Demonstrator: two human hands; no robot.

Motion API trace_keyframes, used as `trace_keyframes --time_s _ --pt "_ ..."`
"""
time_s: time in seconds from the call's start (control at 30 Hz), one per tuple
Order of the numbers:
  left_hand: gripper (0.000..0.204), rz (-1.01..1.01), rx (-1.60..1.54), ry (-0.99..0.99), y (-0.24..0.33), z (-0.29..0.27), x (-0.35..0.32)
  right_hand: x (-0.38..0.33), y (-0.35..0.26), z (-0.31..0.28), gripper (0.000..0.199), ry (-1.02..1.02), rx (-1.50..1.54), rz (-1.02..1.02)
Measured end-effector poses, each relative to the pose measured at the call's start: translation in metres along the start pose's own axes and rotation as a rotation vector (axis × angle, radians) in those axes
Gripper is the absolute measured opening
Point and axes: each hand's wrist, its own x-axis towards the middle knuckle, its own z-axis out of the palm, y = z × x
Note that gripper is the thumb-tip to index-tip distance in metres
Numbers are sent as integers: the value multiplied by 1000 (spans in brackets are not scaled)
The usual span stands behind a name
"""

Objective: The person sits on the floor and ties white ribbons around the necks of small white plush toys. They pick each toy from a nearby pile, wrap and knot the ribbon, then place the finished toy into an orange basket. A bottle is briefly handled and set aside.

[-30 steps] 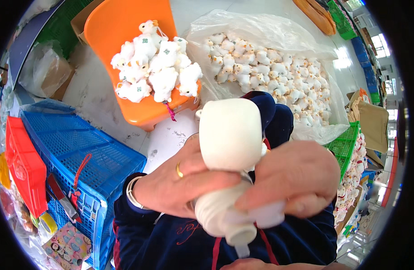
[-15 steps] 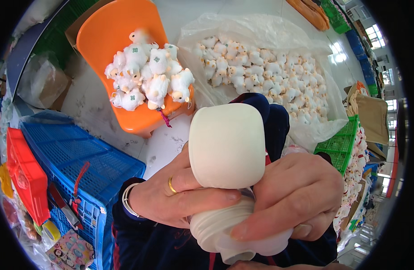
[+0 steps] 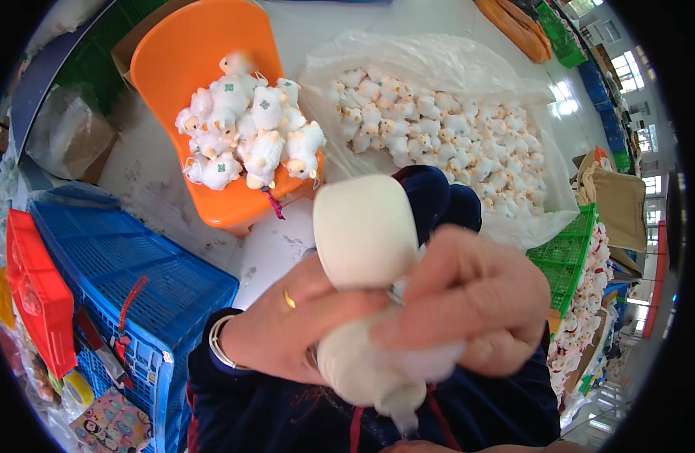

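Close in front of me is a cream-coloured, bottle-like item with a smooth rounded block (image 3: 365, 230) at its upper end. Below it sits a whitish, ridged round part (image 3: 351, 362), from which a short translucent spout (image 3: 402, 402) points toward my body. My left hand (image 3: 287, 325), with a ring and bracelets, wraps round the middle of the item. My right hand (image 3: 472, 302) is bent at its right side, fingers pressed against the ridged part and partly smeared by motion. What lies between the two parts is mostly hidden by my fingers.
An orange chair (image 3: 204, 38) holds a pile of white plush toys (image 3: 261, 143). Behind my hands, a clear plastic sheet (image 3: 438, 57) bears many more. Blue crates (image 3: 136, 249) and a red box (image 3: 41, 294) stand left; a green crate (image 3: 566, 260) stands right.
The bottle-like item has moved slightly left and tilted, its spout now showing more. My right hand has shifted up and left, its fingers blurred. My left hand keeps its hold.
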Motion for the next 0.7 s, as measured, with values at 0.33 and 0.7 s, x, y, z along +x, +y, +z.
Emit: trace_keyframes --time_s 0.33,0.7 --pt "95 -296 96 214 -34 7 9 -8 72 -13 25 128 -367 100" --pt "92 -364 41 269 -54 15 7 -20 114 -7 30 163 -488 -50"
